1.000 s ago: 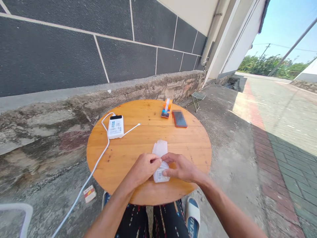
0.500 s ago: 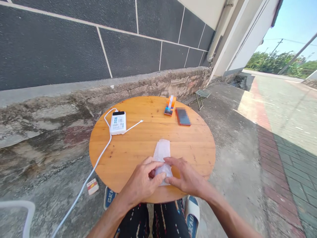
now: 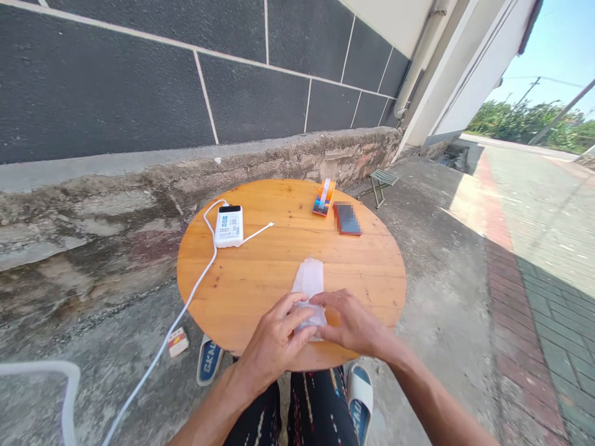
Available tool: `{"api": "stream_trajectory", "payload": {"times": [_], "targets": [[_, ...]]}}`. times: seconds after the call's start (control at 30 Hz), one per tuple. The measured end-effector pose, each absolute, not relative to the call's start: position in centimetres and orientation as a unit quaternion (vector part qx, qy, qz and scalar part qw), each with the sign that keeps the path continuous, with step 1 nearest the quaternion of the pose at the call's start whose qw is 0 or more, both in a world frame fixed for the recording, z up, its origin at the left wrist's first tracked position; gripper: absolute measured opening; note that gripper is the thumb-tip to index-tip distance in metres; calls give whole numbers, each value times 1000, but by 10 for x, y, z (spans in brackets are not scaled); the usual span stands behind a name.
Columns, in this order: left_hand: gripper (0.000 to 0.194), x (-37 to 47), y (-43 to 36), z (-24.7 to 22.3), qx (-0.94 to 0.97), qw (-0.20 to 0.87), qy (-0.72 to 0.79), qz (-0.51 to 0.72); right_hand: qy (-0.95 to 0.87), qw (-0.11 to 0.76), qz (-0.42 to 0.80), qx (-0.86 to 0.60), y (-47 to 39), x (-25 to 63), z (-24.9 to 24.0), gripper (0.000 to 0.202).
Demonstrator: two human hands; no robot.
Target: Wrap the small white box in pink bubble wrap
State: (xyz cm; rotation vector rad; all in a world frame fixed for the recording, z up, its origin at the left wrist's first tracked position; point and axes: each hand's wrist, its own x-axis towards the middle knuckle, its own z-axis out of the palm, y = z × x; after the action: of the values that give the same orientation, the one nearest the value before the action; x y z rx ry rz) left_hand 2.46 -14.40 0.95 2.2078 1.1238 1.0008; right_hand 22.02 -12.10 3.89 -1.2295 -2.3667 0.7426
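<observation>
A strip of whitish translucent plastic wrap (image 3: pixel 310 276) lies on the round wooden table (image 3: pixel 246 285), its far end flat and its near end bunched into a small bundle. My left hand (image 3: pixel 281 328) is curled over the left side of this bundle, with the fingers across its top. From the right, my right hand (image 3: pixel 351 319) grips the same bundle between thumb and fingers. Whatever the wrap may enclose is hidden.
A white power bank (image 3: pixel 230 226) with a white cable stands at the table's left. Toward the back are an orange tape dispenser (image 3: pixel 324 198) and a blurred dark phone-like slab (image 3: pixel 348 219). A folding stool (image 3: pixel 382 179) stands beyond, and a small box (image 3: pixel 178 342) lies on the ground.
My left fingers have spread forward over the top of the bundle, covering more of it. My right hand keeps its grip. The whole view has shifted slightly.
</observation>
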Motion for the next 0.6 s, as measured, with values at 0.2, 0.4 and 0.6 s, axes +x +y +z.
{"api": "stream_trajectory", "payload": {"times": [0.2, 0.4, 0.6], "targets": [[23, 23, -147, 10, 815, 243, 376, 368, -819, 200, 297, -448, -118, 220, 34, 40], [19, 20, -147, 10, 813, 258, 377, 361, -824, 194, 298, -441, -119, 227, 27, 44], [22, 20, -146, 11, 805, 273, 382, 362, -812, 169, 313, -462, -122, 225, 31, 45]]}}
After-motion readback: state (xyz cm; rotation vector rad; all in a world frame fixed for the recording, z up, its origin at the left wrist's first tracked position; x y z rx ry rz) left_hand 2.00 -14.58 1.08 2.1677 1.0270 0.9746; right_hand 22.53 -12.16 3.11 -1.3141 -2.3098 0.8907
